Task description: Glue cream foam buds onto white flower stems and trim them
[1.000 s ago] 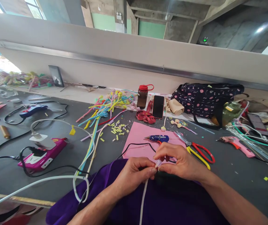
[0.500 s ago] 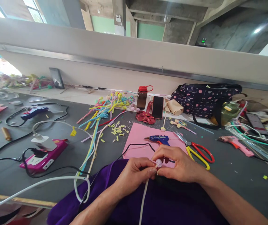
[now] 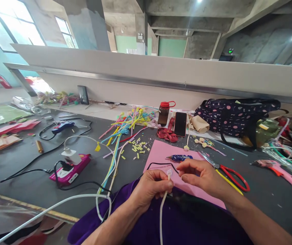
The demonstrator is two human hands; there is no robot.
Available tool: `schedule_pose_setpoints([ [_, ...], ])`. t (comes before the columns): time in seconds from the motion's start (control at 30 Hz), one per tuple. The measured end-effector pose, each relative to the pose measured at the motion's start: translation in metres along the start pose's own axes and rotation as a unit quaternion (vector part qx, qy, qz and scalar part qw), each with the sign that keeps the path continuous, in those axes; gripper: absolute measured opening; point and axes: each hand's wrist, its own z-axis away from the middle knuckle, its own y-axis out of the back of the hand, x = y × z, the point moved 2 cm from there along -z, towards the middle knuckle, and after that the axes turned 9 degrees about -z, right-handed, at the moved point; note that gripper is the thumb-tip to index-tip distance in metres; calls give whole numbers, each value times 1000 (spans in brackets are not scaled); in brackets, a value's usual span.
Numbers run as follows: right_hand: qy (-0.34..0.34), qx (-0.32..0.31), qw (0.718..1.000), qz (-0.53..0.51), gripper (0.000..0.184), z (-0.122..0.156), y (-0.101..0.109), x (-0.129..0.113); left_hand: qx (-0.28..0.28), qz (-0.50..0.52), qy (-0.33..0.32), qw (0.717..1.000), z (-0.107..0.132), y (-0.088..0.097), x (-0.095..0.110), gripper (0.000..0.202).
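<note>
Between the thumb and fingers of my left hand (image 3: 155,187) is a white cord (image 3: 162,214) that hangs down over my purple clothing. A small pale lilac piece (image 3: 169,172) sits at the cord's upper end, just above my fingertips. My right hand (image 3: 202,175) is a little to the right, apart from the cord, its fingers spread with nothing between them. Behind it a blue glue gun (image 3: 180,158) lies on a pink sheet (image 3: 158,153), partly hidden by the hand. Scissors (image 3: 234,177) with red and yellow handles lie beside my right wrist.
Small yellow-green pieces (image 3: 139,147) and a bundle of coloured cords (image 3: 129,124) lie ahead. A magenta power strip (image 3: 70,172) with cables stands left. A pink glue gun (image 3: 278,170) lies right. Behind are a red-lidded bottle (image 3: 163,114), a phone (image 3: 180,124) and a patterned bag (image 3: 227,115).
My right hand has let go of the lilac piece and moved right, its fingers opening. My left hand keeps the cord. The camera view has tilted up and turned left.
</note>
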Motion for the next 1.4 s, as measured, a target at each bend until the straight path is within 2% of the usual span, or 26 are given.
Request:
schedule_pose_setpoints([
  [0.13,7,-21,999,-50,20,-12,-5,0,-2,-1,-6,1000,0,-2,1,26],
  [0.27,24,-68,993,-88,27,-18,-4,2,-4,-8,-20,1000,0,-2,-1,25],
  [0.43,92,-89,992,-20,30,-17,-4,-2,-15,-23,-12,1000,0,-3,-3,27],
  [0.6,121,-104,987,24,26,-15,-6,-4,-37,-40,9,998,1,-4,-4,26],
  [0.83,117,-102,986,67,20,-14,-9,-3,-36,-43,17,998,2,-4,-4,28],
  [1.27,116,-97,986,68,13,-13,-11,-5,-31,-36,21,999,2,-3,-4,29],
  [1.33,110,-99,987,69,17,-12,-11,-5,-30,-37,19,999,1,-3,-4,29],
  [1.4,104,-101,987,72,31,-11,-11,-6,-24,-38,14,999,1,-3,-4,29],
])
